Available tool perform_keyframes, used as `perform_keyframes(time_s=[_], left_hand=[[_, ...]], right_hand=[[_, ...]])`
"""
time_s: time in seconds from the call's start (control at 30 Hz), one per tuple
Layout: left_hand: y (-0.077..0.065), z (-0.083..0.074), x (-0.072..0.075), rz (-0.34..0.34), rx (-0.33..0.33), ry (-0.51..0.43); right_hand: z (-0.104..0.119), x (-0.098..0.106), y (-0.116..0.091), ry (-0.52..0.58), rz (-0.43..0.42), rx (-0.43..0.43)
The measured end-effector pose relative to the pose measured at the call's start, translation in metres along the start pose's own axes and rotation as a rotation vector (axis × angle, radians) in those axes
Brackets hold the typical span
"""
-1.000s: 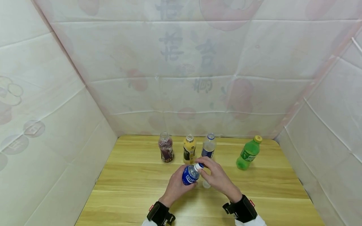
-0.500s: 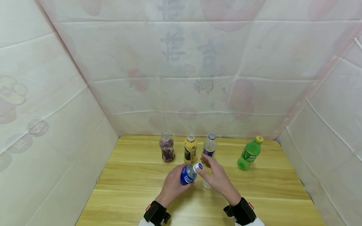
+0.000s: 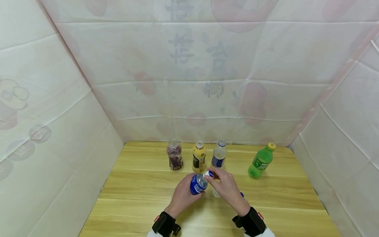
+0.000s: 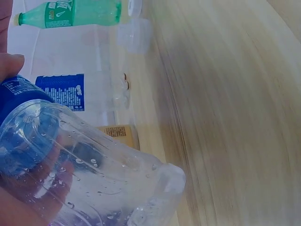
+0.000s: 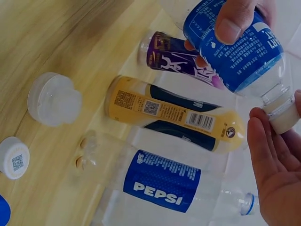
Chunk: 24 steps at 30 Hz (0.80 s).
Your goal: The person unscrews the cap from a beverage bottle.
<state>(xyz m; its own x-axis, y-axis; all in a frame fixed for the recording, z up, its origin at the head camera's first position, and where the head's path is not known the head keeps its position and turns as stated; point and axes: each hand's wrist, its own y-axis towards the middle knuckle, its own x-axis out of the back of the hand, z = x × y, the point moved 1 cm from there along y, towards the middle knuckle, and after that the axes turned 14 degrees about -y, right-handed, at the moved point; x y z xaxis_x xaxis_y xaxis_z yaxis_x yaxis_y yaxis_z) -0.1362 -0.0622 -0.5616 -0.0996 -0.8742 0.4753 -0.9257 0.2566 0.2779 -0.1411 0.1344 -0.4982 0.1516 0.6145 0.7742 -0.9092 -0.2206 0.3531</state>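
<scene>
A clear bottle with a blue Pocari Sweat label (image 3: pixel 197 185) is tilted above the table, its neck toward the right. My left hand (image 3: pixel 182 196) grips it round the label. Water drops cling to the inside of its clear lower part (image 4: pixel 108 174). On its neck sits a white cap (image 5: pixel 283 115) with a blue top, which my right hand (image 3: pixel 227 188) pinches between thumb and fingers. Behind the hands stand an uncapped purple-labelled bottle (image 3: pixel 175 156), an uncapped yellow bottle (image 3: pixel 199 155) and an uncapped Pepsi bottle (image 3: pixel 218 159).
A green bottle with a yellow cap (image 3: pixel 260 162) stands to the right. On the wooden table (image 3: pixel 133 194) lie a translucent cap (image 5: pixel 54 100), a white cap with a printed code (image 5: pixel 14 157) and a blue cap (image 3: pixel 242 194). White cloth walls (image 3: pixel 189 98) enclose the back and sides.
Half a second ago my right fingers were spread off the cap; now they pinch it again. The right hand has dipped slightly, and a blue cap shows beside its wrist. My left hand keeps its hold.
</scene>
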Motion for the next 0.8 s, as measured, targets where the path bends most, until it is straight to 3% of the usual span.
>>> perform_keyframes(time_s=[0.47, 0.8], left_hand=[[0.0018, -0.0049, -0.0020, 0.015, 0.063, -0.096], [0.0025, -0.0047, -0.0041, 0.023, 0.066, -0.111]], right_hand=[[-0.0009, 0.0084, -0.0014, 0.067, 0.058, 0.164], [-0.0034, 0.0079, -0.0036, 0.077, 0.065, 0.217]])
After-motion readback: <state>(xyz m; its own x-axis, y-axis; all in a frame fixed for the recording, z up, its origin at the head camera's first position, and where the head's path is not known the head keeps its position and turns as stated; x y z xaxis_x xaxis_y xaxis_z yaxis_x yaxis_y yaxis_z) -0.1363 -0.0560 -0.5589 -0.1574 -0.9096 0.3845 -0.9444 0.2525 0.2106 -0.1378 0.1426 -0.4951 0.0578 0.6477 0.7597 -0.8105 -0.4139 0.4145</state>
